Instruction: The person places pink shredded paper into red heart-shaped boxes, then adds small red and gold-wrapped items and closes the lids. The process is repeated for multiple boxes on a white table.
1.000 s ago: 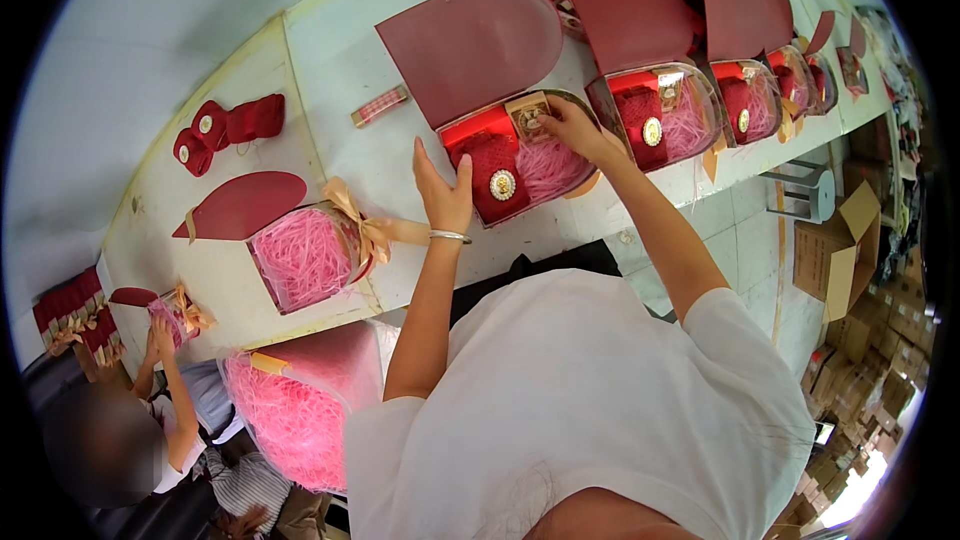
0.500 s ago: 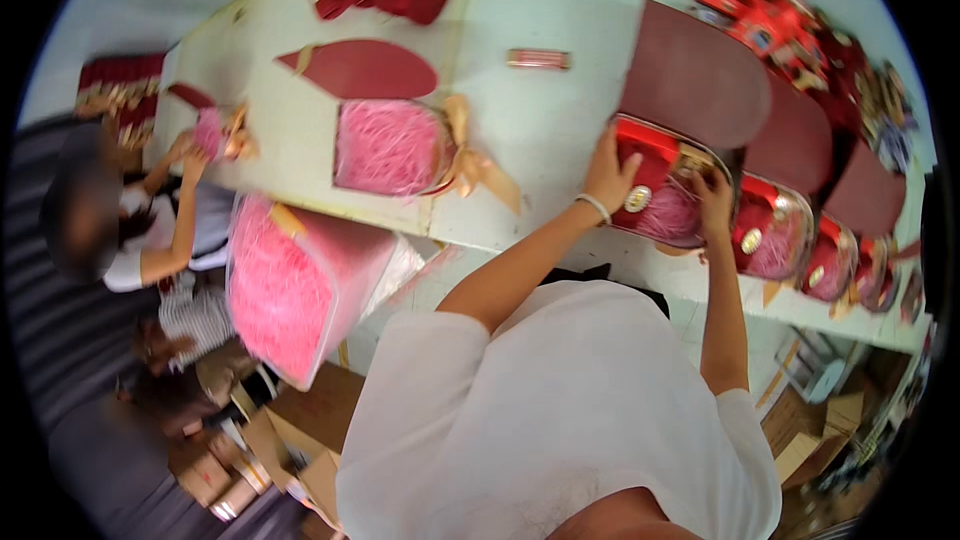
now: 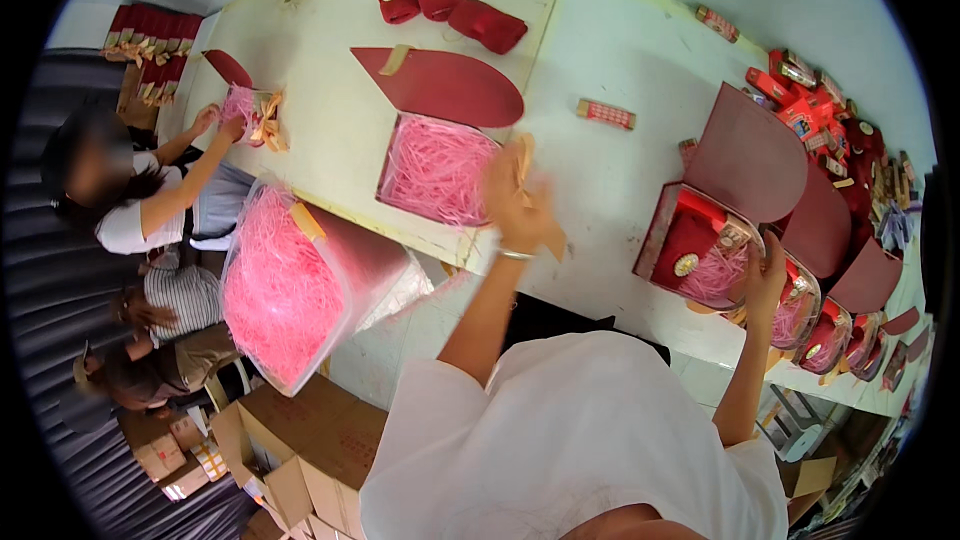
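Observation:
My left hand (image 3: 515,205), blurred by motion, is over the right edge of an open maroon gift box filled with pink shredded paper (image 3: 435,168). A gold ribbon (image 3: 524,162) shows by its fingers; whether they grip it cannot be made out. At the right, my right hand (image 3: 767,275) is closed on the curved side of a second gift box (image 3: 655,245). That box holds a red packet, a dark red velvety bundle (image 3: 685,248) with a round pale badge, a small gold-and-red carton (image 3: 734,232) and pink shreds. Its maroon lid (image 3: 755,150) is raised.
Several filled boxes (image 3: 830,335) line the right edge. Red packets (image 3: 800,105) are heaped behind them. A small carton (image 3: 606,114) and dark red bundles (image 3: 487,25) are on the table (image 3: 590,30). A bin of pink shreds (image 3: 280,280) stands left; a co-worker (image 3: 150,190) works beyond.
My left hand has left the filled box on the right and moved left to the pink-filled box. My right hand has shifted from inside the filled box to its side. The view has turned.

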Available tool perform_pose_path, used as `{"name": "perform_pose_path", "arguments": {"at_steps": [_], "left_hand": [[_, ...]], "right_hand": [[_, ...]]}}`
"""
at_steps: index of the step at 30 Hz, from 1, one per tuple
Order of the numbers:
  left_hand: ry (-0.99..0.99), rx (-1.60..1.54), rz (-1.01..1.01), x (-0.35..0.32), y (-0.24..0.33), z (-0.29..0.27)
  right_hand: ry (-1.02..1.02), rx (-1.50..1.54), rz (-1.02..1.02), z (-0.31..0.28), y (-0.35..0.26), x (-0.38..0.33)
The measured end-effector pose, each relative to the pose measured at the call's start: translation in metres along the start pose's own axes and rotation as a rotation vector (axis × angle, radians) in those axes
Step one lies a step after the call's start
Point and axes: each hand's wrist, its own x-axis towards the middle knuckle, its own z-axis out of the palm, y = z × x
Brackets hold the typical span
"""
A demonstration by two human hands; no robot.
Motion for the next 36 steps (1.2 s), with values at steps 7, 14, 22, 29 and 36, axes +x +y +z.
{"name": "perform_pose_path", "arguments": {"at_steps": [7, 14, 22, 29, 36], "left_hand": [[-0.444, 0.546, -0.566, 0.075, -0.175, -0.127], [-0.59, 0.134, -0.19, 0.028, -0.14, -0.068], [-0.872, 0.099, -0.137, 0.113, -0.141, 0.014], [-0.687, 0.627, 0.521, 0.237, -0.237, 0.08], [-0.326, -0.982, -0.831, 0.243, -0.152, 0.009]], "right_hand": [[-0.387, 0.561, -0.008, 0.204, -0.118, -0.033], [-0.182, 0.572, 0.384, 0.244, -0.144, 0.0], [0.112, 0.534, 0.396, 0.179, -0.083, 0.004], [0.403, 0.333, 0.167, 0.171, -0.1, -0.031], [0.349, 0.348, 0.012, 0.166, -0.131, -0.061]]}}
